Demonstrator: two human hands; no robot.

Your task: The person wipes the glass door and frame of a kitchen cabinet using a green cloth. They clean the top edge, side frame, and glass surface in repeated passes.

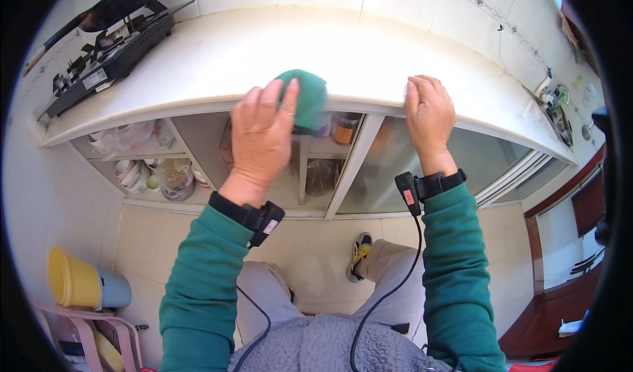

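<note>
My left hand (264,125) is closed on a green cloth (310,98), its fingers lying over the cloth's left side. The cloth is at the front edge of the white countertop (264,56), and its lower part is smeared by motion. Farther right, my right hand (430,112) is at the same edge with its fingers curled in against the thumb. Whatever it may hold is hidden inside the fingers. Each wrist wears a black strap with a small box and a cable.
A black gas stove (109,65) with a dark pan (125,3) stands at the counter's left end. Below the counter, a sliding-door cabinet (349,174) holds bowls, bags and jars. A yellow bucket (69,276) and a pink stool (99,326) are at lower left.
</note>
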